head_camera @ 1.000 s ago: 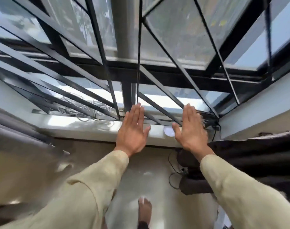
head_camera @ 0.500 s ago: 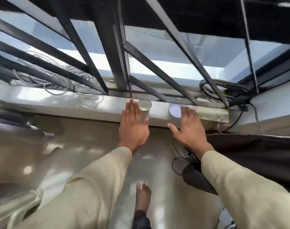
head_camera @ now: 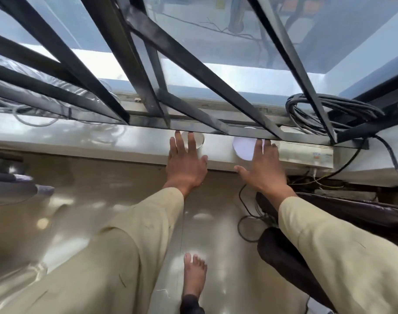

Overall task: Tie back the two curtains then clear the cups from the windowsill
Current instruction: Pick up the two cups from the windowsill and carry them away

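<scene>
Daylight pours in through the window [head_camera: 216, 64] from above and ahead, bright but soft. The outer ledge [head_camera: 250, 75] is washed nearly white. The sill [head_camera: 91, 141] and floor [head_camera: 84, 200] carry glossy glare patches and smeared reflections. The black bars [head_camera: 193, 64] stand in strong contrast and bow with wide-angle distortion. The left edge is blurred; the hands [head_camera: 186, 164] are fairly sharp.
</scene>
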